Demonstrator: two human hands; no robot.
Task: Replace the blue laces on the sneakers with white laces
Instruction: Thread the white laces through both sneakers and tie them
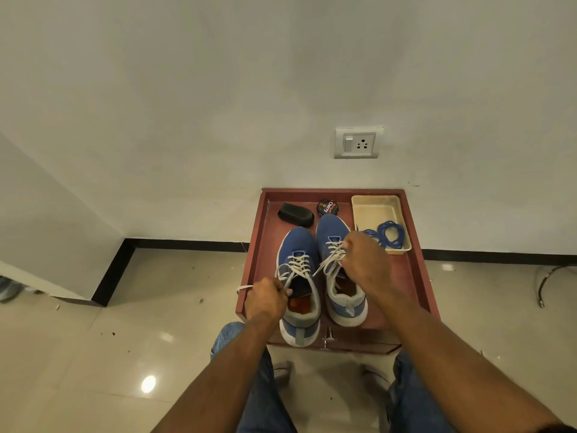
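Reddish wood makes up the small table [415,276], my landmark, which stands against the wall. Two blue sneakers [299,276] sit side by side on it, heels at its near edge, white laces [298,265] threaded. My left hand [267,303] grips a lace end at the table's left edge; my right hand [365,264] pinches the right shoe's lace. Blue laces [388,234] lie coiled in the cream tray [371,210] at its far right corner.
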